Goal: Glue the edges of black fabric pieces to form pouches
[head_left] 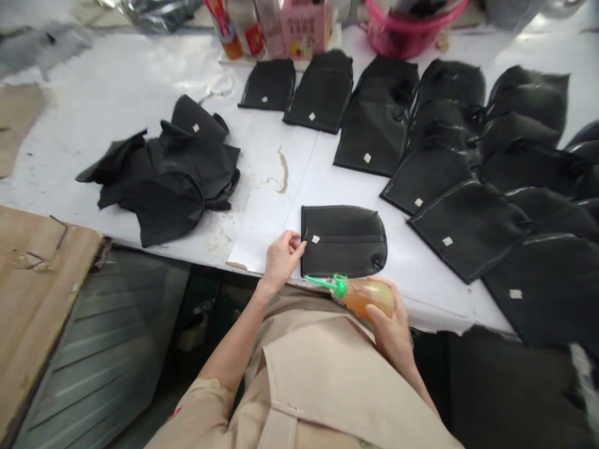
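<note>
A black leather-like panel lies flat near the table's front edge, with one rounded end on the right and a small white square tag near its straight left edge. My left hand is at that left edge, thumb and forefinger closed on it. In my right hand is a squeeze bottle of amber liquid, possibly glue. Its green nozzle points left, just in front of the panel's front edge. Whether the nozzle tip touches the panel, I cannot tell.
Similar black panels lie overlapping in rows along the right and back. A loose heap of black pieces is at left. Behind stand a pink basket, bottles and a pink box. A wooden board lies at lower left.
</note>
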Motion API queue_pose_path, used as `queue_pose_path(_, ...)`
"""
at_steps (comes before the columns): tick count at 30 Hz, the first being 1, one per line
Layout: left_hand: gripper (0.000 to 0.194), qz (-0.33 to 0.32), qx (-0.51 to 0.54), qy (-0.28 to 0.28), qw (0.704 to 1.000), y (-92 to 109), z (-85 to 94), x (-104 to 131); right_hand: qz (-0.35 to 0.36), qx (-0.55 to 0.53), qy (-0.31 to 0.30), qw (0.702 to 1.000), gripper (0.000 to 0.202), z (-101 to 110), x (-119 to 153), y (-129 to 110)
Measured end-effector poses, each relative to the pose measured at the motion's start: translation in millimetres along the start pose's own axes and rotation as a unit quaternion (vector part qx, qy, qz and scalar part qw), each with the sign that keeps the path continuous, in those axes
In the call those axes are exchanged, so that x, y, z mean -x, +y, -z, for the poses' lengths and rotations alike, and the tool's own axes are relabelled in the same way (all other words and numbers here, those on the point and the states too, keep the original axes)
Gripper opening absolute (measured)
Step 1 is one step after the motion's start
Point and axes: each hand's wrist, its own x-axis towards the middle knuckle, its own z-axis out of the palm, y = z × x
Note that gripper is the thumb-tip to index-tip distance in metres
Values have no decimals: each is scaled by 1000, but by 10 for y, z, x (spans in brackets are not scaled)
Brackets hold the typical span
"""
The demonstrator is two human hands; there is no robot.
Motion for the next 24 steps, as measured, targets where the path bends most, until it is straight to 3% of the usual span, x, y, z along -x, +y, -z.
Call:
queue_pose_path(3,10,22,-35,-17,999,35,-13,-39,10,-149,15,989,55,200,-84,-25)
queue_pose_path(8,14,4,-71,-6,997,44,-47,-87,55,-190,114,974,57,669,-407,57)
queue_pose_path(10,14,-9,-31,11,999,46,-46,-72,57,-195,156,967,55,822,-519,80)
queue_pose_path(13,20,-4,111,34,993,53,-46,-60,48,-215,198,955,52,961,-657,108)
queue_pose_path(16,33,66,310,19,948,68,-47,-88,30,-248,214,944,51,1027,-778,159)
queue_pose_path(20,55,193,492,-46,848,87,-8,-132,-6,-290,235,928,58,1155,-907,300)
queue_pose_path(24,36,198,565,-170,783,107,69,-131,-6,-272,223,936,65,1311,-953,446)
